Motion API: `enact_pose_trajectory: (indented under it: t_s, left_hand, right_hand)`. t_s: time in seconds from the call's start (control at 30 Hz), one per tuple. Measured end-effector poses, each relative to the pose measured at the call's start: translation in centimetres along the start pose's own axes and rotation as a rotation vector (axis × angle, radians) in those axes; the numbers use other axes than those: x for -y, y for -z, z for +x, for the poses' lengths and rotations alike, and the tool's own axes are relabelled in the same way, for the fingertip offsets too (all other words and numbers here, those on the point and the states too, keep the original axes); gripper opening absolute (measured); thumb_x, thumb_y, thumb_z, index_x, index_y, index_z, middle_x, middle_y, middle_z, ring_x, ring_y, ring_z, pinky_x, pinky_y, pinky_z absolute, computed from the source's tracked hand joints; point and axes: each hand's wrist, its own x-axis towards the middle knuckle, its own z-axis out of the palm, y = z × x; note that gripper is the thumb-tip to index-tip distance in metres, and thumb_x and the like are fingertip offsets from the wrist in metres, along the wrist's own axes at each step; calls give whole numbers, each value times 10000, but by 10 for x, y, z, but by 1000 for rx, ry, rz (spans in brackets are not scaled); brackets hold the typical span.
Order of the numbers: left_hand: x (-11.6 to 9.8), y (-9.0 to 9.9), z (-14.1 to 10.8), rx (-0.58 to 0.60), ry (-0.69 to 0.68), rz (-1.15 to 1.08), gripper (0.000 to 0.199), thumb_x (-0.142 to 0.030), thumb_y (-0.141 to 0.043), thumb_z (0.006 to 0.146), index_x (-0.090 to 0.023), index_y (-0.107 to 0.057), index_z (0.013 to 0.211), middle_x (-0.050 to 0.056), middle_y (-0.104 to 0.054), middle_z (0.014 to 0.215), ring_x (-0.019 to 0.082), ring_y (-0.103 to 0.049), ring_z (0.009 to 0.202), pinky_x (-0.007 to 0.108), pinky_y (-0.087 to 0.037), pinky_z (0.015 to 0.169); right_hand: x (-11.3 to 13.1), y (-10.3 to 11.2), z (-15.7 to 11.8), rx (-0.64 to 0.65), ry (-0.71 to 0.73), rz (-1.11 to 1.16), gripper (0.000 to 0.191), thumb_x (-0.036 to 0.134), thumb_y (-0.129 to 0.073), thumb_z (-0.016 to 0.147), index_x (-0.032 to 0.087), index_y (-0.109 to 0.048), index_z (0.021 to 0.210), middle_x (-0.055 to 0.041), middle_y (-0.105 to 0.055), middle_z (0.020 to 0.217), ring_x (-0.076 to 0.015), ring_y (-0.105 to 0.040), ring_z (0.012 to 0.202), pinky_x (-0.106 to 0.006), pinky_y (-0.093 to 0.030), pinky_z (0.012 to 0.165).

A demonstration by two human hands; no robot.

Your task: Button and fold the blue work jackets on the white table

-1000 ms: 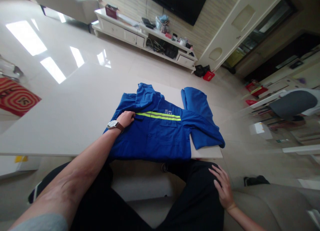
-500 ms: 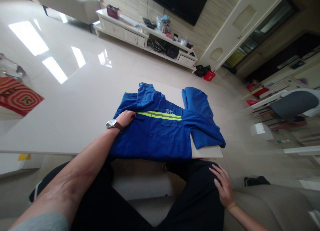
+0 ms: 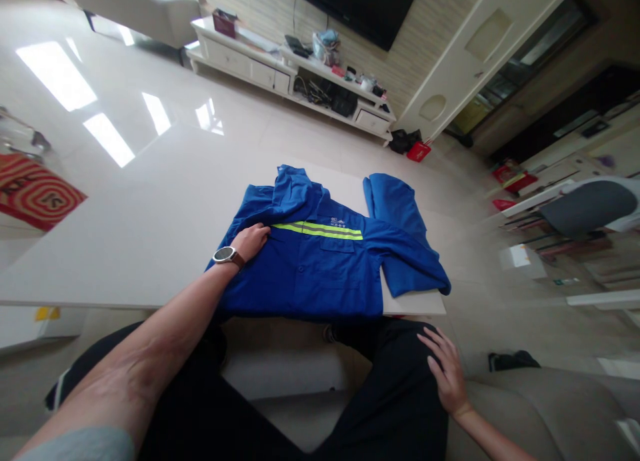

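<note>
A blue work jacket (image 3: 325,268) with a yellow-green reflective stripe lies front up on the white table (image 3: 125,248), its lower edge at the table's near edge. My left hand (image 3: 251,240), wearing a wristwatch (image 3: 225,254), is on the jacket's left chest at the end of the stripe. Its fingers are bent and close together on the cloth; the fingertips are partly hidden. On my right thigh rests my right hand (image 3: 447,371), fingers spread, holding nothing. Another folded blue cloth piece (image 3: 393,198) lies at the table's right end, partly under the jacket's sleeve (image 3: 413,251).
A red patterned paper bag (image 3: 40,191) stands left of the table. Beyond the shiny floor is a low white TV cabinet (image 3: 235,61) with various items on it, below a black television (image 3: 360,8). A grey chair (image 3: 590,211) is at the right.
My left hand has shifted slightly toward me, and the jacket's left edge now reaches farther left beneath my wrist. The cloth near the left pocket has wrinkled. My right hand has stayed still.
</note>
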Motion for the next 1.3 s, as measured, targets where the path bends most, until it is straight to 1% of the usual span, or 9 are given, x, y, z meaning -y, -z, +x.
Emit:
enact_pose_trajectory:
  t_s: [0.1, 0.2, 0.37, 0.5, 0.63, 0.87, 1.03, 1.2, 1.3]
  left_hand:
    - [0, 2, -2, 3, 5, 4, 368, -256, -395, 983, -181, -736, 1101, 120, -680, 1148, 234, -692, 924, 339, -542, 849]
    - [4, 2, -3, 22, -3, -8, 352, -264, -428, 963, -176, -753, 1068, 121, -683, 1150, 240, -694, 962, 343, -545, 894]
    - [11, 2, -4, 18, -38, -69, 361, -242, -457, 930, -186, -754, 1128, 121, -700, 1158, 254, -692, 1033, 357, -546, 950]
    - [11, 2, -4, 1, -46, -78, 387, -260, -408, 972, -182, -759, 1115, 124, -709, 1140, 248, -696, 1013, 356, -548, 936]
    - [11, 1, -4, 10, -57, -50, 417, -283, -380, 999, -177, -775, 1082, 132, -724, 1067, 259, -701, 972, 368, -547, 901]
    - [10, -3, -9, -2, -75, -43, 402, -266, -403, 980, -191, -791, 1050, 129, -738, 1001, 262, -698, 982, 374, -550, 900]
    - [7, -4, -10, -49, -68, -106, 401, -269, -406, 972, -193, -798, 1012, 124, -725, 1152, 245, -697, 1006, 370, -562, 926]
    - [7, -6, -8, -60, -48, -171, 384, -256, -432, 947, -190, -805, 1002, 119, -743, 1103, 244, -704, 1000, 377, -559, 965]
    - [8, -5, -6, -50, -23, -166, 357, -245, -465, 916, -202, -805, 1016, 112, -752, 1094, 250, -710, 998, 377, -559, 960]
  right_hand:
    - [-1, -1, -1, 0, -2, -1, 434, 423, -430, 1032, 323, -617, 1411, -57, -547, 1519, -384, -366, 1495, -693, -329, 1170]
    - [-1, -1, -1, 4, -5, 3, 437, 422, -430, 1032, 317, -616, 1413, -61, -548, 1517, -386, -361, 1497, -699, -322, 1172]
    - [0, 0, 0, 0, 0, 11, 432, 415, -434, 1033, 322, -615, 1415, -60, -550, 1513, -386, -367, 1493, -701, -313, 1177]
    - [0, 0, 1, 2, 7, 16, 427, 407, -432, 1036, 329, -610, 1416, -59, -544, 1519, -385, -360, 1495, -702, -310, 1172]
    - [0, 0, 1, 5, 10, 11, 427, 408, -432, 1035, 326, -607, 1416, -60, -539, 1521, -381, -362, 1493, -700, -309, 1173]
    - [-1, 0, 0, 3, 10, -1, 424, 400, -430, 1038, 325, -608, 1415, -57, -539, 1524, -377, -360, 1496, -694, -306, 1177]
    - [-1, -1, 0, 6, 10, -3, 427, 409, -432, 1036, 332, -605, 1419, -55, -539, 1525, -385, -364, 1492, -700, -312, 1167]
    - [-1, -1, 0, 0, 7, -1, 433, 411, -433, 1032, 337, -602, 1423, -50, -542, 1522, -391, -371, 1487, -700, -325, 1161]
    - [-1, -1, 0, -2, 8, 3, 434, 406, -433, 1032, 333, -601, 1426, -54, -544, 1520, -389, -368, 1488, -702, -323, 1164]
